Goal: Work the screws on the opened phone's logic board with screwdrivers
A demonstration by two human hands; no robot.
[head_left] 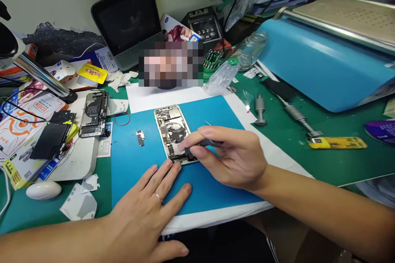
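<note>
An opened smartphone [173,125] lies on the blue mat [132,189], its inner parts bare and its lower right corner partly covered by my fingers. My right hand [234,156] is closed in a pinch on a slim black tool [210,142], whose working end is over the phone's lower part; I cannot make out its tip. Spread flat on the mat, my left hand [154,209] has its fingertips at the phone's bottom edge, and it wears a ring. Left of the phone lies a small circuit board piece [140,137].
A second opened phone [93,114] rests on the left among boxes and a white mouse [43,190]. Behind stand a tablet-like screen [129,16] and several screwdriver bits [213,58]. To the right are a soldering iron [293,111], a yellow flex part [342,143] and a blue-covered machine [308,57].
</note>
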